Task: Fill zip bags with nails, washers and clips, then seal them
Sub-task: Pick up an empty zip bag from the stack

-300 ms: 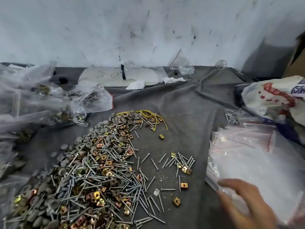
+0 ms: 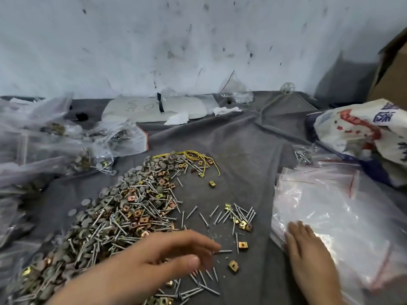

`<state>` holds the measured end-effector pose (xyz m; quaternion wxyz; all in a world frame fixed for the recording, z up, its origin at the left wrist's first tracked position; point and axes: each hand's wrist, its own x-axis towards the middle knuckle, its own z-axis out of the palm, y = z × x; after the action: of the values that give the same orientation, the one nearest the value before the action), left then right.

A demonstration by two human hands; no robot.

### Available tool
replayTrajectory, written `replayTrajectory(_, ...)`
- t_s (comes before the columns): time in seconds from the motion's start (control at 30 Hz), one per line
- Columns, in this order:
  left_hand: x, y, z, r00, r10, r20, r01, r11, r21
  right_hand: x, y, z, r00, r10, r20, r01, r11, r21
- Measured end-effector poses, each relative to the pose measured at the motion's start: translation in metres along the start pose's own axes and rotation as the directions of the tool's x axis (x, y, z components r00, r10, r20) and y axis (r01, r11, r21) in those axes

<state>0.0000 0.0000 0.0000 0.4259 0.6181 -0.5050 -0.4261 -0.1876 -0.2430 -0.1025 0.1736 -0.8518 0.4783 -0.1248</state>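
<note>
Fingers [image 2: 196, 242] of my left hand [image 2: 154, 263] hang relaxed, holding nothing, over the pile of nails, washers and clips [image 2: 123, 216] just beneath; my right hand [image 2: 308, 249] lies flat, fingers straight, on the empty zip bags [image 2: 330, 205] under it.

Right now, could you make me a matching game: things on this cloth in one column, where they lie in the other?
1 yellow wire
2 empty zip bags
3 filled bags
4 printed sack

A left edge of the cloth
B under the right hand
C far right, behind the empty bags
D far end of the hardware pile

Pairs: 1-D, 2-B, 3-A, 4-C
</note>
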Motion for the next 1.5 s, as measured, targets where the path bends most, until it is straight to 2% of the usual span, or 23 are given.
replayTrajectory(0.03,0.005,-0.004,0.011,1.0,-0.024,0.014,0.024,0.999,0.024,-0.002,0.0,0.0,0.998,-0.009,-0.07,0.013,0.998,0.057)
replayTrajectory(0.13,0.024,-0.011,0.032,0.996,-0.028,-0.089,0.039,0.992,0.121,-0.005,-0.001,-0.004,0.948,-0.072,-0.31,0.112,0.987,0.114)
replayTrajectory(0.23,0.037,-0.012,0.042,0.98,-0.06,-0.192,0.063,0.998,0.012,-0.012,-0.011,-0.019,0.769,-0.071,-0.635,0.259,0.943,0.209)
replayTrajectory(0.3,0.044,-0.011,0.048,0.945,-0.087,-0.314,0.058,0.993,-0.1,-0.023,-0.032,-0.031,0.662,-0.042,-0.748,0.384,0.876,0.291)
replayTrajectory(0.33,0.047,-0.011,0.051,0.922,-0.102,-0.374,0.04,0.985,-0.171,-0.031,-0.047,-0.033,0.656,-0.023,-0.754,0.436,0.828,0.354)
replayTrajectory(0.37,0.049,-0.012,0.055,0.901,-0.118,-0.418,0.019,0.972,-0.235,-0.04,-0.062,-0.035,0.68,0.014,-0.733,0.471,0.758,0.451)
replayTrajectory(0.43,0.05,-0.016,0.06,0.879,-0.178,-0.443,0.021,0.941,-0.338,-0.059,-0.091,-0.033,0.804,0.105,-0.585,0.438,0.561,0.703)
replayTrajectory(0.53,0.043,-0.024,0.061,0.86,-0.297,-0.415,0.008,0.821,-0.571,-0.069,-0.11,-0.023,0.949,0.211,-0.235,0.187,0.224,0.957)
replayTrajectory(0.6,0.036,-0.029,0.06,0.826,-0.356,-0.438,-0.056,0.72,-0.691,-0.064,-0.112,-0.016,0.978,0.209,-0.006,-0.016,0.101,0.995)
replayTrajectory(0.67,0.029,-0.033,0.057,0.785,-0.357,-0.507,-0.124,0.711,-0.693,-0.059,-0.109,-0.007,0.972,0.192,0.135,-0.146,0.041,0.988)
replayTrajectory(0.73,0.02,-0.033,0.052,0.722,-0.335,-0.606,-0.164,0.767,-0.62,-0.057,-0.103,0.0,0.967,0.106,0.232,-0.238,0.047,0.97)
replayTrajectory(0.8,0.013,-0.032,0.044,0.662,-0.271,-0.698,-0.066,0.907,-0.415,-0.054,-0.097,-0.001,0.957,-0.01,0.29,-0.287,0.11,0.951)
replayTrajectory(0.9,0.009,-0.03,0.032,0.677,-0.15,-0.72,0.1,0.989,-0.112,-0.043,-0.09,-0.009,0.939,-0.135,0.315,-0.281,0.224,0.933)
replayTrajectory(0.93,0.009,-0.029,0.029,0.685,-0.157,-0.711,0.124,0.987,-0.098,-0.038,-0.09,-0.011,0.948,-0.143,0.285,-0.226,0.328,0.917)
replayTrajectory(0.97,0.009,-0.028,0.025,0.695,-0.179,-0.696,0.131,0.984,-0.122,-0.033,-0.089,-0.011,0.97,-0.122,0.209,-0.124,0.488,0.864)
replayTrajectory(1.0,0.009,-0.028,0.022,0.707,-0.21,-0.676,0.116,0.976,-0.182,-0.029,-0.09,-0.012,0.991,-0.104,0.081,0.006,0.647,0.762)
replayTrajectory(1.03,0.01,-0.027,0.021,0.716,-0.246,-0.654,0.087,0.96,-0.265,-0.026,-0.093,-0.016,0.992,-0.106,-0.073,0.127,0.745,0.655)
replayTrajectory(1.07,0.012,-0.026,0.021,0.723,-0.285,-0.629,0.065,0.935,-0.35,-0.027,-0.099,-0.02,0.973,-0.14,-0.185,0.226,0.754,0.617)
replayTrajectory(1.1,0.014,-0.025,0.023,0.732,-0.321,-0.601,0.06,0.909,-0.412,-0.03,-0.107,-0.022,0.958,-0.193,-0.212,0.286,0.712,0.641)
replayTrajectory(1.17,0.017,-0.022,0.031,0.777,-0.34,-0.529,0.082,0.889,-0.451,-0.037,-0.124,-0.019,0.946,-0.316,-0.071,0.255,0.591,0.765)
replayTrajectory(1.23,0.018,-0.021,0.039,0.812,-0.277,-0.514,0.106,0.936,-0.336,-0.044,-0.136,-0.011,0.917,-0.397,0.052,0.207,0.582,0.787)
replayTrajectory(1.33,0.015,-0.026,0.04,0.807,-0.178,-0.563,0.154,0.984,-0.092,-0.048,-0.14,-0.001,0.919,-0.379,0.105,0.162,0.609,0.776)
replayTrajectory(1.5,0.019,-0.032,0.038,0.829,-0.189,-0.526,0.187,0.981,-0.057,-0.049,-0.133,0.004,0.907,-0.358,0.222,0.054,0.621,0.782)
